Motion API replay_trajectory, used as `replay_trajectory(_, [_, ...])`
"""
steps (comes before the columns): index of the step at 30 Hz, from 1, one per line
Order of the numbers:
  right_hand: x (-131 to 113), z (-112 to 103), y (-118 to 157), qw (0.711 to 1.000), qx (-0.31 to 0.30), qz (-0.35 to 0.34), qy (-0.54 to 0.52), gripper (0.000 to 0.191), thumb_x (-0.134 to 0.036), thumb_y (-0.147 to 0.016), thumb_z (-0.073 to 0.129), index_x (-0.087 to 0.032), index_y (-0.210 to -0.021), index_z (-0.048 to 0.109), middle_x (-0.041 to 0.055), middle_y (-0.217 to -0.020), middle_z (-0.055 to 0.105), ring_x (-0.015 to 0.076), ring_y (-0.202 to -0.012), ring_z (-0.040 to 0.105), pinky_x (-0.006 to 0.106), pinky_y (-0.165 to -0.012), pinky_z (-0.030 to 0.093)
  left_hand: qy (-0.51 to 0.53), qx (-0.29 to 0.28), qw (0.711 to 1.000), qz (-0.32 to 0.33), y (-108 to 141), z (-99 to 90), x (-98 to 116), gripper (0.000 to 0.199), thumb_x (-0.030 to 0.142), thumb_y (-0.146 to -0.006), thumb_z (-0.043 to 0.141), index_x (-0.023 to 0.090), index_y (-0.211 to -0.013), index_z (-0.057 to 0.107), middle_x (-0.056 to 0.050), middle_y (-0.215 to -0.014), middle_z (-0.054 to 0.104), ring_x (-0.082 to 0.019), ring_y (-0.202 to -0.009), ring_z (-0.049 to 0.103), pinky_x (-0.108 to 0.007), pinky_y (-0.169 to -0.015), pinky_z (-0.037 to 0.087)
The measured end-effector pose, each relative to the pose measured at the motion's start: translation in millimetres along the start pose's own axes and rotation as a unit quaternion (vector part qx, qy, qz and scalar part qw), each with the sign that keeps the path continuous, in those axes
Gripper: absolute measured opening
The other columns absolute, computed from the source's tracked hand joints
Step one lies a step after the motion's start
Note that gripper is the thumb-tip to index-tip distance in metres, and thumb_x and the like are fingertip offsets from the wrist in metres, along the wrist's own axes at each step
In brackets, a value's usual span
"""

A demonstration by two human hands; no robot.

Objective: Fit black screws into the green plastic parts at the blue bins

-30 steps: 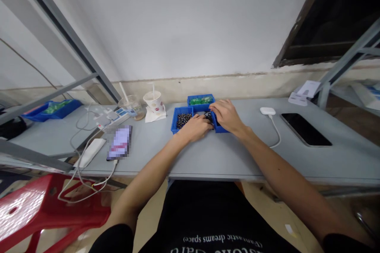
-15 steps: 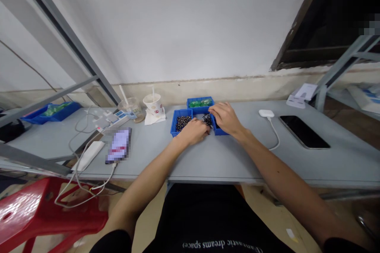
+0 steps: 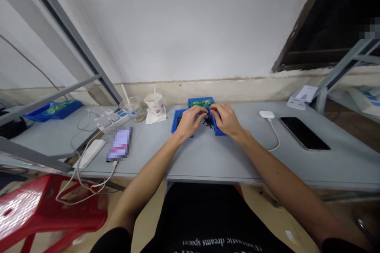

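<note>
My left hand (image 3: 190,121) is over the left blue bin (image 3: 175,125), its thumb and fingertips pinched; what they hold is too small to name. Close beside it, my right hand (image 3: 226,118) has its fingers pressed together above the right blue bin (image 3: 219,131), and anything in them cannot be made out. Small black pieces (image 3: 208,121) lie in a loose pile between the two bins. Behind the hands is another blue bin (image 3: 200,99) with green packets (image 3: 199,103).
Left on the grey table (image 3: 208,162) are a paper cup (image 3: 155,104), a plastic cup (image 3: 133,110), a power strip (image 3: 118,118) and a phone (image 3: 120,143). To the right are a white case (image 3: 266,114) and a black phone (image 3: 304,133). A red stool (image 3: 44,209) stands lower left.
My left hand has risen from the black pieces toward my right hand and now covers more of the left bin. My right hand has barely moved.
</note>
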State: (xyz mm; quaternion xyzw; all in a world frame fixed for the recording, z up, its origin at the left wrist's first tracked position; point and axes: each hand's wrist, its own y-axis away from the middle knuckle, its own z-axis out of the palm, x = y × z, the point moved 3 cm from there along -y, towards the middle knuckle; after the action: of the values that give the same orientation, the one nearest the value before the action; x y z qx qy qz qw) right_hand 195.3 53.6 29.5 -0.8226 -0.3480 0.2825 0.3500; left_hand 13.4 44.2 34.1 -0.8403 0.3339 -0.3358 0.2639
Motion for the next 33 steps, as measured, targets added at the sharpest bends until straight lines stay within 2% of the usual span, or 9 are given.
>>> replay_trajectory(5, [-3, 3, 1, 1.000, -0.018, -0.023, -0.011, 0.022, -0.038, -0.106, 0.051, -0.024, -0.109, 0.068, 0.0099, -0.096, 0.074, 0.0290, -0.092, 0.065, 0.045, -0.088, 0.047, 0.038, 0.058, 0.997, -0.031, 3, 2.2, -6, 0.013, 0.030, -0.103, 0.065, 0.020, -0.110, 0.070, -0.005, -0.102, 0.079, -0.019, -0.096, 0.076, -0.034, -0.092, 0.059])
replay_trajectory(10, [-3, 1, -1, 1.000, -0.008, -0.029, -0.006, 0.026, -0.034, -0.109, 0.046, -0.024, -0.101, 0.068, 0.0081, -0.093, 0.076, 0.0269, -0.088, 0.065, 0.043, -0.085, 0.046, 0.037, 0.055, 0.997, -0.043, 4, 2.8, -7, 0.013, 0.032, -0.102, 0.067, 0.020, -0.105, 0.071, -0.004, -0.101, 0.080, -0.019, -0.095, 0.077, -0.033, -0.091, 0.060])
replay_trajectory(14, [-2, -2, -4, 1.000, -0.010, -0.023, 0.008, 0.032, -0.035, -0.110, 0.041, -0.024, -0.094, 0.065, 0.0084, -0.089, 0.074, 0.0264, -0.087, 0.063, 0.043, -0.084, 0.043, -0.012, 0.039, 0.999, -0.030, 2, -1.8, -3, 0.015, 0.032, -0.104, 0.064, 0.020, -0.101, 0.073, -0.004, -0.099, 0.080, -0.021, -0.094, 0.074, -0.035, -0.091, 0.057])
replay_trajectory(18, [5, -9, -5, 1.000, 0.008, 0.006, 0.026, 0.035, -0.036, -0.111, 0.035, -0.024, -0.091, 0.062, 0.0092, -0.088, 0.068, 0.0268, -0.086, 0.059, 0.043, -0.084, 0.041, -0.075, -0.018, 0.997, -0.013, -1, -1.4, -1, 0.019, 0.031, -0.106, 0.059, 0.021, -0.104, 0.074, -0.005, -0.101, 0.079, -0.023, -0.098, 0.071, -0.038, -0.092, 0.053])
replay_trajectory(22, [17, -16, -5, 0.995, 0.031, 0.049, 0.080, 0.038, -0.037, -0.111, 0.033, -0.023, -0.092, 0.063, 0.0106, -0.091, 0.067, 0.0289, -0.091, 0.057, 0.045, -0.087, 0.038, -0.152, -0.106, 0.982, 0.019, 1, 10.1, 0, 0.018, 0.026, -0.105, 0.058, 0.020, -0.110, 0.075, -0.007, -0.107, 0.078, -0.026, -0.102, 0.067, -0.040, -0.093, 0.051])
replay_trajectory(25, [23, -18, -5, 0.990, 0.040, 0.085, 0.109, 0.038, -0.038, -0.110, 0.033, -0.023, -0.093, 0.063, 0.0110, -0.094, 0.067, 0.0297, -0.095, 0.057, 0.045, -0.087, 0.036, -0.241, -0.181, 0.952, 0.060, 5, 24.0, 5, 0.025, 0.017, -0.103, 0.056, 0.017, -0.122, 0.072, -0.010, -0.116, 0.076, -0.027, -0.109, 0.064, -0.041, -0.096, 0.048])
replay_trajectory(28, [22, -17, -5, 0.987, 0.028, 0.096, 0.122, 0.036, -0.037, -0.110, 0.034, -0.022, -0.091, 0.061, 0.0102, -0.095, 0.068, 0.0281, -0.095, 0.058, 0.043, -0.087, 0.035, -0.313, -0.254, 0.913, 0.070, 10, 36.1, 12, 0.032, 0.009, -0.102, 0.049, 0.016, -0.123, 0.072, -0.011, -0.121, 0.074, -0.028, -0.112, 0.063, -0.042, -0.098, 0.046])
replay_trajectory(30, [19, -16, -5, 0.988, 0.017, 0.093, 0.121, 0.035, -0.036, -0.110, 0.034, -0.022, -0.091, 0.060, 0.0098, -0.096, 0.069, 0.0271, -0.094, 0.059, 0.042, -0.087, 0.036, -0.332, -0.284, 0.897, 0.070, 12, 40.9, 16, 0.034, 0.008, -0.103, 0.045, 0.015, -0.122, 0.073, -0.011, -0.124, 0.074, -0.028, -0.115, 0.064, -0.043, -0.103, 0.044])
replay_trajectory(33, [16, -14, -6, 0.990, 0.004, 0.091, 0.111, 0.033, -0.035, -0.110, 0.036, -0.022, -0.090, 0.059, 0.0089, -0.095, 0.071, 0.0265, -0.093, 0.060, 0.042, -0.087, 0.036, -0.338, -0.301, 0.889, 0.065, 13, 43.3, 18, 0.035, 0.009, -0.104, 0.044, 0.015, -0.120, 0.074, -0.011, -0.125, 0.075, -0.028, -0.115, 0.065, -0.045, -0.108, 0.041])
